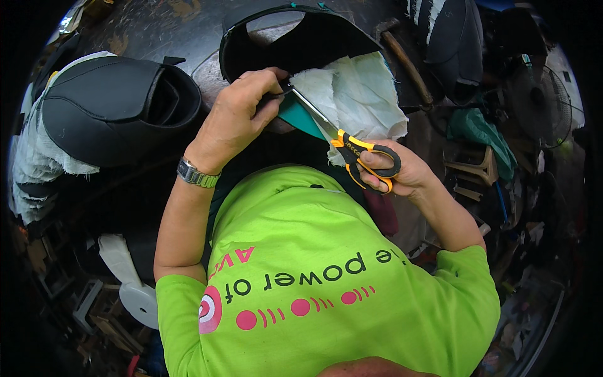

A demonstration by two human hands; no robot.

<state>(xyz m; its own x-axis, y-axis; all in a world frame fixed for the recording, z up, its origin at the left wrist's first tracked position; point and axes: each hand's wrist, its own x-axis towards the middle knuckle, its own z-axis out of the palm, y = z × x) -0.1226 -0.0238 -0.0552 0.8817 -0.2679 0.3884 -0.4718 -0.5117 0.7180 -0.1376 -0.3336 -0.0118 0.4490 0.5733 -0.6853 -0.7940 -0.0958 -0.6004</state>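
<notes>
My right hand (405, 168) has its fingers through the handles of a pair of scissors (344, 144) with black and yellow grips. The steel blades point up and left, and their tips reach the black material beside my left fingers. My left hand (242, 110) pinches the edge of a black sewn piece (295, 47) with an oval opening. Off-white frayed cloth (358, 94) hangs from that piece, to the right of the blades. A strip of green material (301, 117) shows beneath the scissors. Whether the blades are cutting into anything is hidden near my fingertips.
Left of my hand lies a similar black shaped piece (94, 113) with frayed white cloth. A hammer (408, 66) rests at the far right, near another black piece (455, 47). Farther right stand a fan (539, 97) and a stool (471, 166) with a green bag (480, 135).
</notes>
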